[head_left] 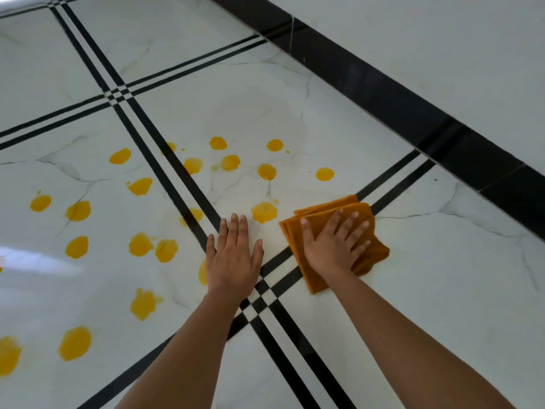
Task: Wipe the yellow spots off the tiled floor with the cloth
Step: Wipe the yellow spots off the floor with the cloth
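A folded orange-brown cloth (pixel 320 215) lies flat on the white marbled floor tiles (pixel 413 276). My right hand (pixel 333 246) presses down on it, palm flat and fingers spread. My left hand (pixel 233 258) rests flat on the bare floor just left of the cloth, fingers together, holding nothing. Several yellow spots are scattered over the tiles to the left and ahead of my hands. The nearest yellow spot (pixel 264 212) sits between my left fingertips and the cloth's left corner. Another yellow spot (pixel 203 273) is partly hidden by my left hand.
Black double stripes (pixel 165 160) cross the floor between tiles and meet under my left wrist. A black skirting band (pixel 383 93) runs diagonally along the white wall (pixel 442 39) at the upper right. The tiles to the right of the cloth carry no spots.
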Demonstrator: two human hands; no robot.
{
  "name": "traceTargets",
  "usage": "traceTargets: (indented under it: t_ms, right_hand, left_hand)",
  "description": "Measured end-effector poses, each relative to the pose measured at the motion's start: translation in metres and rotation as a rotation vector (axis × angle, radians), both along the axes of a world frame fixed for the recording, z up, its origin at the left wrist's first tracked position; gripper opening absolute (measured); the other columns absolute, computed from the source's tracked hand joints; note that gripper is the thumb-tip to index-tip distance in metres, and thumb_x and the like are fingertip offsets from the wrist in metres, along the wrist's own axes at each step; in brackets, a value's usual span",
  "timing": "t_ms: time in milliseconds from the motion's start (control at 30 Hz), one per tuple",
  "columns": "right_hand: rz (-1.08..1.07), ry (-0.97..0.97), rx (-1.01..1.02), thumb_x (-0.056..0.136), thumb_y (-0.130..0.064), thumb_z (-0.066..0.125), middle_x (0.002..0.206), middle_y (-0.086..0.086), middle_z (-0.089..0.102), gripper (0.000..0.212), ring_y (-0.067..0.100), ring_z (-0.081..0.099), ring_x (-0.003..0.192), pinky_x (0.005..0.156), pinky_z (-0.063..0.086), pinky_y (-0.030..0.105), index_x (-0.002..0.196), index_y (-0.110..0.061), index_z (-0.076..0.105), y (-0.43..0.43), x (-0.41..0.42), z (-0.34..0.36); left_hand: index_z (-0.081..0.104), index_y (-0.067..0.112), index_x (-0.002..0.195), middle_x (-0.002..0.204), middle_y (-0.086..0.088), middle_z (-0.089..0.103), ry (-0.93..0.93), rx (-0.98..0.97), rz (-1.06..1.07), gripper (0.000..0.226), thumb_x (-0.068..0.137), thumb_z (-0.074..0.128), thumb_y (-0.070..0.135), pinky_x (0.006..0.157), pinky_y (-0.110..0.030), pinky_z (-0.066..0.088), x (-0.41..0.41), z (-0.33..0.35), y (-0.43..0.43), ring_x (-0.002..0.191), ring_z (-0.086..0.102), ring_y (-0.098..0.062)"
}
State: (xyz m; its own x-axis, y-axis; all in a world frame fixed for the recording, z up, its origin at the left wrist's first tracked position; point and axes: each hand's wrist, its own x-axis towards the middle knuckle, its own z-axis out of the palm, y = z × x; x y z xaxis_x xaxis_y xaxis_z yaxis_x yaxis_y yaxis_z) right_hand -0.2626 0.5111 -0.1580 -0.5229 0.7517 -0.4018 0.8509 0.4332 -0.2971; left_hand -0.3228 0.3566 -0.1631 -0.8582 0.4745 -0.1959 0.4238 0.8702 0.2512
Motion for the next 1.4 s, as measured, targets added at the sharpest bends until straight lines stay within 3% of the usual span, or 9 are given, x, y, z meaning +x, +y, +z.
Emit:
traceTargets:
  t_ms: [100, 167, 333, 500, 667, 867, 1033, 1167, 1400]
  right_hand:
    - [-0.067, 0.041, 0.212, 0.088, -0.066, 0.018, 0.156, 0.019, -0.009, 0.082, 0.040, -0.017, 0.140, 0.110, -0.011, 0.057, 0.149, -0.016, -0.002, 0.009, -0.029, -0.013]
    - [0.059, 0.076, 0.292, 0.089, -0.064, 0.017, 0.156, 0.018, -0.002, 0.075, 0.040, -0.012, 0.141, 0.111, -0.008, 0.057, 0.150, -0.021, 0.004, 0.013, -0.052, -0.016]
    - [0.873, 0.157, 0.389, 0.088, -0.063, 0.003, 0.158, -0.001, 0.007, 0.063, 0.023, -0.005, 0.145, 0.115, 0.001, 0.051, 0.146, -0.040, 0.009, 0.015, -0.008, -0.021]
    - [0.631, 0.096, 0.343, 0.089, -0.061, 0.008, 0.158, -0.005, 0.003, 0.059, 0.023, -0.007, 0.145, 0.113, -0.002, 0.049, 0.145, -0.043, 0.007, 0.014, -0.054, -0.015]
    - [1.183, 0.201, 0.352, 0.093, -0.058, 0.010, 0.156, -0.008, 0.012, 0.054, 0.020, 0.000, 0.145, 0.113, 0.005, 0.050, 0.145, -0.044, 0.012, -0.001, -0.004, -0.023]
    - [0.734, 0.116, 0.371, 0.086, -0.063, 0.006, 0.157, -0.010, 0.008, 0.061, 0.021, -0.002, 0.145, 0.114, 0.004, 0.052, 0.144, -0.046, 0.009, 0.002, -0.049, -0.016]
    - [1.149, 0.217, 0.394, 0.092, -0.061, 0.010, 0.155, -0.010, 0.019, 0.053, 0.022, 0.010, 0.145, 0.110, 0.010, 0.051, 0.143, -0.047, 0.014, 0.023, -0.028, -0.026]
    - [1.148, 0.208, 0.387, 0.087, -0.064, 0.006, 0.156, -0.012, 0.013, 0.059, 0.019, 0.002, 0.145, 0.113, 0.008, 0.051, 0.143, -0.047, 0.014, 0.038, -0.102, -0.021]
    - [0.503, 0.145, 0.438, 0.086, -0.066, 0.010, 0.158, -0.007, 0.010, 0.062, 0.026, -0.001, 0.145, 0.111, 0.002, 0.057, 0.145, -0.043, 0.011, 0.045, -0.088, -0.026]
  left_hand:
    - [-0.008, 0.018, 0.148, 0.157, 0.000, -0.010, 0.020, -0.013, -0.019, 0.062, 0.096, 0.011, 0.047, 0.115, -0.038, -0.008, -0.026, -0.003, 0.003, 0.143, -0.013, -0.016]
    - [-0.007, 0.018, 0.148, 0.157, 0.000, -0.009, 0.039, 0.000, -0.014, 0.063, 0.096, 0.011, 0.048, 0.115, -0.039, -0.008, -0.041, -0.006, 0.005, 0.143, -0.012, -0.017]
    - [-0.002, 0.018, 0.149, 0.158, 0.000, -0.004, 0.039, -0.006, -0.028, 0.077, 0.083, -0.009, 0.058, 0.114, -0.038, -0.006, -0.046, -0.009, -0.007, 0.144, -0.009, -0.016]
    - [-0.001, 0.021, 0.149, 0.158, 0.003, -0.002, 0.050, -0.009, -0.076, 0.082, 0.076, -0.015, 0.057, 0.114, -0.037, -0.007, -0.050, -0.010, -0.019, 0.144, -0.008, -0.015]
    - [-0.004, 0.022, 0.148, 0.158, 0.004, -0.004, 0.046, -0.033, -0.102, 0.082, 0.076, -0.018, 0.057, 0.113, -0.036, -0.010, -0.049, -0.005, -0.032, 0.143, -0.011, -0.013]
    - [-0.005, 0.021, 0.148, 0.158, 0.002, -0.004, 0.063, -0.007, -0.128, 0.080, 0.077, -0.017, 0.056, 0.113, -0.038, -0.011, -0.049, -0.005, -0.019, 0.143, -0.012, -0.015]
    - [-0.003, 0.020, 0.149, 0.158, 0.001, -0.004, 0.076, 0.017, -0.109, 0.080, 0.078, -0.017, 0.055, 0.112, -0.037, -0.011, -0.057, -0.014, 0.001, 0.143, -0.011, -0.015]
    - [0.004, 0.019, 0.149, 0.158, 0.001, 0.002, 0.119, 0.045, -0.080, 0.080, 0.079, -0.013, 0.054, 0.111, -0.034, -0.011, -0.059, -0.016, 0.007, 0.144, -0.007, -0.015]
    - [-0.011, 0.017, 0.147, 0.157, 0.000, -0.014, 0.095, -0.042, -0.117, 0.081, 0.081, -0.008, 0.063, 0.112, -0.039, -0.013, -0.078, -0.004, 0.023, 0.142, -0.017, -0.016]
